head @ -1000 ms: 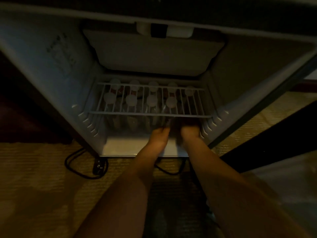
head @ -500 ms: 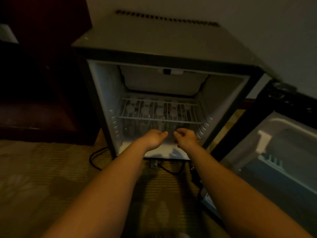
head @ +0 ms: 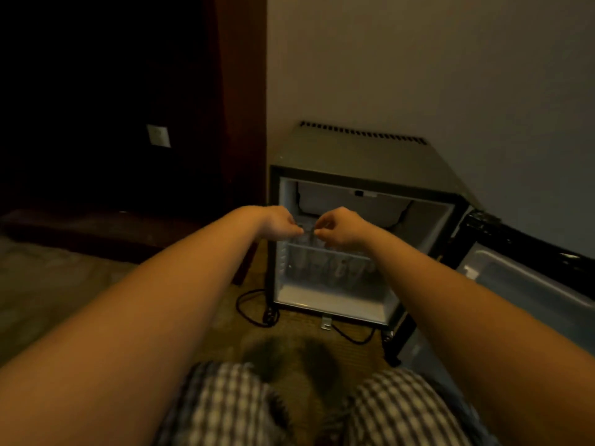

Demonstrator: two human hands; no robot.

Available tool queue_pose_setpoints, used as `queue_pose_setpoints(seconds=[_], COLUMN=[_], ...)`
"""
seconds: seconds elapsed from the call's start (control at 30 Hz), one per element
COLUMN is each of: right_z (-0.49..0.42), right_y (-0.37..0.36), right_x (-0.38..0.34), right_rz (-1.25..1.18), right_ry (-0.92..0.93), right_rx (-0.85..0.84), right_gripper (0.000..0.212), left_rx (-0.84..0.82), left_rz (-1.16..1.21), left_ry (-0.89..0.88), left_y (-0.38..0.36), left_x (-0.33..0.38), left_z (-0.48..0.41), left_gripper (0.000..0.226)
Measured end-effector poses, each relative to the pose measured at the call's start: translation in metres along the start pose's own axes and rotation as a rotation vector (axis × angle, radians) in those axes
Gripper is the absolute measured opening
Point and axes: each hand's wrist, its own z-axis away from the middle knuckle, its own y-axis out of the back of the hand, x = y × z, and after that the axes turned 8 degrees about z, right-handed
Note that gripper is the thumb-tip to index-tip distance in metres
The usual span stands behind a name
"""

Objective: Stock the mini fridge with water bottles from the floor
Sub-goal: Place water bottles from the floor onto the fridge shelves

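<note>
Bottles (head: 325,265) stand in the fridge (head: 363,156) beyond both curled hands.

Both forearms (head: 167,304) bare from elbow to wrist; no sleeves, watch, or bands visible. Left hand (head: 277,222) and right hand (head: 341,226) bare, no rings discernible in dim light. Legs covered by checked shorts (head: 225,410), dark-and-pale gingham pattern, fabric edges blurred.
</note>
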Motion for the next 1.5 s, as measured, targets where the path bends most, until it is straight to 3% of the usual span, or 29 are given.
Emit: queue_pose_setpoints(seconds=[0.3,0.5,0.7,0.97,1.1,1.33,1.5], right_z=[0.042,0.059,0.068,0.053,0.039,0.012,0.009], right_y=[-0.012,-0.085,-0.188,-0.291,-0.335,-0.384,-0.403], right_x=[-0.145,-0.233,-0.298,-0.334,-0.345,-0.363,-0.368], right_rz=[0.199,0.269,0.333,0.413,0.438,0.472,0.447], right_ry=[0.252,0.353,0.442,0.500,0.518,0.567,0.581], right_rx=[-0.109,-0.218,-0.431,-0.590,-0.563,-0.520,-0.566], right_gripper=[0.028,0.031,0.032,0.039,0.048,0.059,0.059], left_rx=[0.120,0.127,0.076,0.146,0.230,0.358,0.354], left_rz=[-0.051,-0.055,0.173,0.563,0.750,0.866,0.987], left_ry=[0.113,0.232,0.397,0.527,0.532,0.526,0.508], left_y=[0.038,0.031,-0.010,-0.084,-0.122,-0.153,-0.161], left_x=[-0.107,-0.212,-0.327,-0.441,-0.466,-0.489,-0.504], left_z=[0.127,0.198,0.250,0.261,0.251,0.219,0.206], left_gripper=[0.044,0.043,0.039,0.034,0.047,0.077,0.075])
